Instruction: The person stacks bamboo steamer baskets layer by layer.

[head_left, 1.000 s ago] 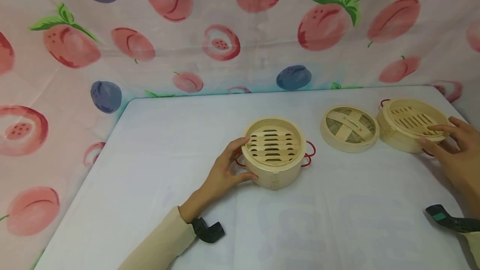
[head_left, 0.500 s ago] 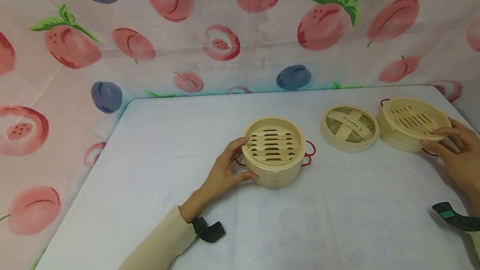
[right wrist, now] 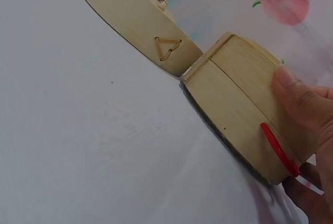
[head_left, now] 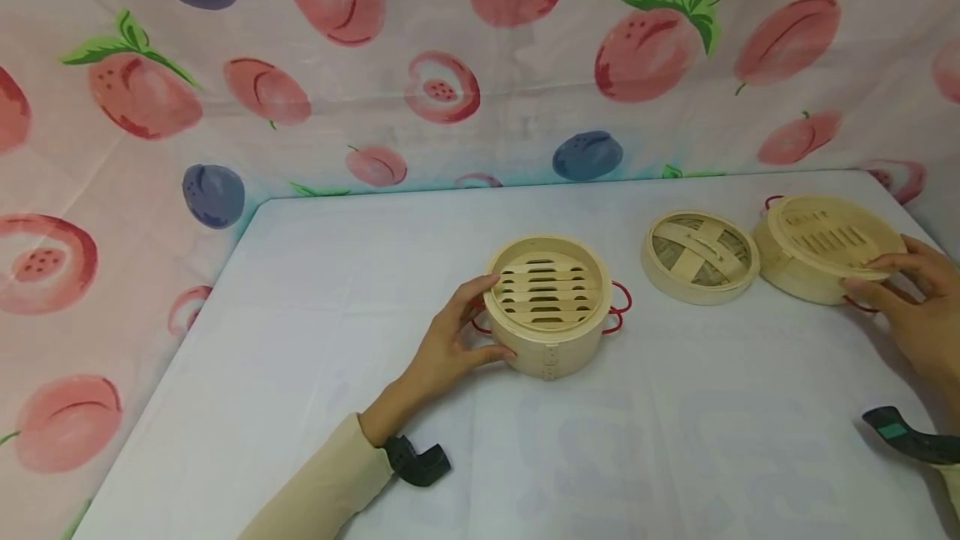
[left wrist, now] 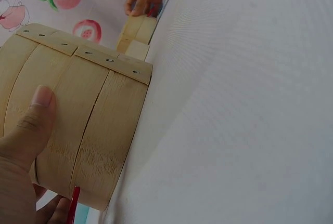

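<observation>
A stack of two bamboo steamer baskets [head_left: 558, 357] with red side handles stands mid-table, its slatted floor facing up. My left hand [head_left: 441, 347] grips the stack's left side, thumb on the lower front wall and fingertips at the upper rim. At the right, my right hand [head_left: 918, 307] pinches the near right wall of another bamboo steamer basket [head_left: 798, 269], thumb outside and fingers over the rim. That basket tilts, its right side raised, with a dark gap under its edge in the right wrist view. A red handle [right wrist: 280, 149] shows below the thumb.
A round bamboo steamer lid [head_left: 686, 283] with crossed strips lies between the stack and the right basket, close against that basket. The white tabletop [head_left: 337, 273] ends at a fruit-printed cloth [head_left: 517, 107] behind. A dark camera mount sits on each wrist.
My right hand has shifted slightly right and closed its fingers over the right basket's rim; that basket's right side has risen a little. The left hand and stack stay put.
</observation>
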{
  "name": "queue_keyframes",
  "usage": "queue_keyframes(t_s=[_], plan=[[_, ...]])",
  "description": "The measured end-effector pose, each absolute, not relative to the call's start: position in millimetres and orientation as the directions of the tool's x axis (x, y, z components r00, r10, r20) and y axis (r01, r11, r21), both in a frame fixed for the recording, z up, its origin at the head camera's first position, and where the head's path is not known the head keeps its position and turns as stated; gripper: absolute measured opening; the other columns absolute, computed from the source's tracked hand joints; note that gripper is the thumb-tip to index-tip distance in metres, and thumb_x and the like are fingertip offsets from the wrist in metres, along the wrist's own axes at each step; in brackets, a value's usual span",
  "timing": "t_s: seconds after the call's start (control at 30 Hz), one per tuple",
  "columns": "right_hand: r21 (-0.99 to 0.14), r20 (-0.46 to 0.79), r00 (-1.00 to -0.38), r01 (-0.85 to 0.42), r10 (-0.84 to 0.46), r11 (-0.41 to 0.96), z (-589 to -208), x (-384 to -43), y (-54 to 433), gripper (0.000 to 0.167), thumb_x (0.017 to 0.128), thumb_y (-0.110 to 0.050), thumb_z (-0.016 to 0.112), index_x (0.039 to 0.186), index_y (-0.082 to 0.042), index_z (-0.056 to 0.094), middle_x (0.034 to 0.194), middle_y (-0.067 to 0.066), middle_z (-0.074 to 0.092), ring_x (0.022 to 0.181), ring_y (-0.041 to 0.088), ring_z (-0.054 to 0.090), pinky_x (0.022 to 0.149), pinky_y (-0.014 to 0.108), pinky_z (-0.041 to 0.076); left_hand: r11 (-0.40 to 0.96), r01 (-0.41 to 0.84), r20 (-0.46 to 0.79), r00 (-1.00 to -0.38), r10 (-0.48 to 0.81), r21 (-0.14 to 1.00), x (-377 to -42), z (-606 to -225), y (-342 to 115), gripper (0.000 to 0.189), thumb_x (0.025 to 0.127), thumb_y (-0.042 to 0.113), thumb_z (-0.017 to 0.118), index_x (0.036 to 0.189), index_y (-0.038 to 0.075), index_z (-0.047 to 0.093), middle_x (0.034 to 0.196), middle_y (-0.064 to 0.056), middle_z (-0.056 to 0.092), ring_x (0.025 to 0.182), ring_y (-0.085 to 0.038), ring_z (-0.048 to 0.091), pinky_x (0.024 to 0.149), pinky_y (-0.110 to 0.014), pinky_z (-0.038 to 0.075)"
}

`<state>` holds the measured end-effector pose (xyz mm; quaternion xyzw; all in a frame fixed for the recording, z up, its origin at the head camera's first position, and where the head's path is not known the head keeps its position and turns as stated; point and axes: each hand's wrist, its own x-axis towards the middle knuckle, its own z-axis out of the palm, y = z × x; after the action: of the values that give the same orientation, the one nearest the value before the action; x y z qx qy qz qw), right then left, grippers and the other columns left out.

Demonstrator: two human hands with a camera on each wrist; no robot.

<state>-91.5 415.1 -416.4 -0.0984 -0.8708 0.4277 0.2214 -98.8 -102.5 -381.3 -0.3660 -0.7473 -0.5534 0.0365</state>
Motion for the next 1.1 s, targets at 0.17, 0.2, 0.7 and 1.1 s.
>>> queue_keyframes(t_s=[0.17,0.2,0.7,1.1], plan=[[-0.858,0.277,-0.857,-0.016,0.435,0.513,-406,-91,414,0.024,0.088,0.006,0.064,0.111,0.002,0.059,0.141,-0.005,0.040,0.126,0.006,0.037,0.097,0.008,0.033,0.122,0.588,0.460,-0.730,0.506,0.800,-99,-381,-102,0.090,0.065,-0.010,0.082,0.139,0.000,0.032,0.141,-0.024,0.038,0.129,-0.032,0.043,0.103,-0.046,0.040],[-0.864,0.280,-0.848,-0.019,0.449,0.503,-404,-91,413,0.023,0.087,0.007,0.064,0.109,0.002,0.060,0.137,-0.006,0.042,0.125,0.007,0.038,0.097,0.009,0.033,0.120,0.585,0.457,-0.731,0.506,0.802,-98,-380,-102,0.090,0.065,-0.011,0.082,0.139,0.000,0.032,0.141,-0.023,0.038,0.129,-0.032,0.043,0.103,-0.046,0.040],[-0.884,0.333,-0.805,-0.084,0.491,0.460,-382,-97,399,0.026,0.084,0.011,0.066,0.108,0.005,0.061,0.134,-0.003,0.045,0.127,0.014,0.042,0.093,0.011,0.038,0.110,0.578,0.453,-0.731,0.510,0.809,-98,-380,-102,0.090,0.066,-0.011,0.081,0.140,-0.002,0.030,0.142,-0.023,0.037,0.131,-0.031,0.040,0.105,-0.044,0.037],[-0.813,0.464,-0.812,-0.230,0.355,0.536,-357,-94,364,0.027,0.079,0.020,0.065,0.105,0.018,0.058,0.127,-0.001,0.050,0.116,0.016,0.048,0.093,0.017,0.041,0.101,0.581,0.459,-0.728,0.510,0.808,-98,-381,-102,0.089,0.066,-0.011,0.081,0.139,-0.003,0.031,0.142,-0.023,0.036,0.132,-0.031,0.039,0.105,-0.045,0.037]])
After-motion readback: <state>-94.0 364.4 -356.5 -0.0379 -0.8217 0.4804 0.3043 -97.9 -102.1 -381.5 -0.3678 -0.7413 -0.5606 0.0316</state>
